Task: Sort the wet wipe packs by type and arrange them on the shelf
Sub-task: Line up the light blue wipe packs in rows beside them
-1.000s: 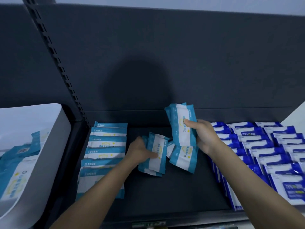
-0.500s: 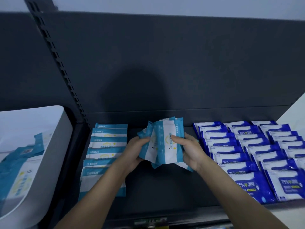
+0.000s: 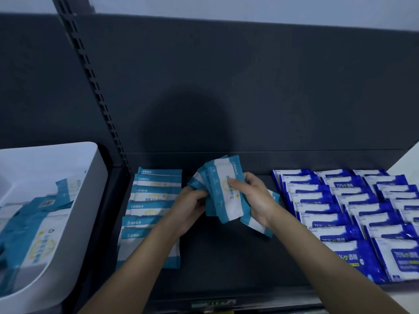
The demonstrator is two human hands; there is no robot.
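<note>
Two hands meet over the middle of a dark grey shelf (image 3: 226, 268), and both grip one fanned bundle of teal-and-white wipe packs (image 3: 223, 191), which is held up off the surface. The left hand (image 3: 190, 200) has its fingers curled round the bundle's left edge. The right hand (image 3: 254, 198) lays its thumb across the front pack, with the fingers wrapped behind. One more teal pack (image 3: 256, 225) shows below the right wrist; whether it is held or lies on the shelf I cannot tell.

At the shelf's left end a row of teal packs (image 3: 154, 200) lies overlapped from back to front, partly hidden by the left forearm. At the right end dark blue packs (image 3: 351, 211) lie in several overlapped rows, reaching the front edge. The bare strip of shelf between the two groups sits under the hands.

Behind the shelf rises a matt dark back panel (image 3: 272, 87) carrying a soft shadow (image 3: 188, 123). A slotted upright (image 3: 90, 87) runs down its left side. Left of the upright stands a white bin (image 3: 90, 189) with more teal packs (image 3: 29, 234) heaped inside. A pale wall (image 3: 226, 7) shows above the panel, and a label strip (image 3: 213, 304) sits on the shelf's front lip.
</note>
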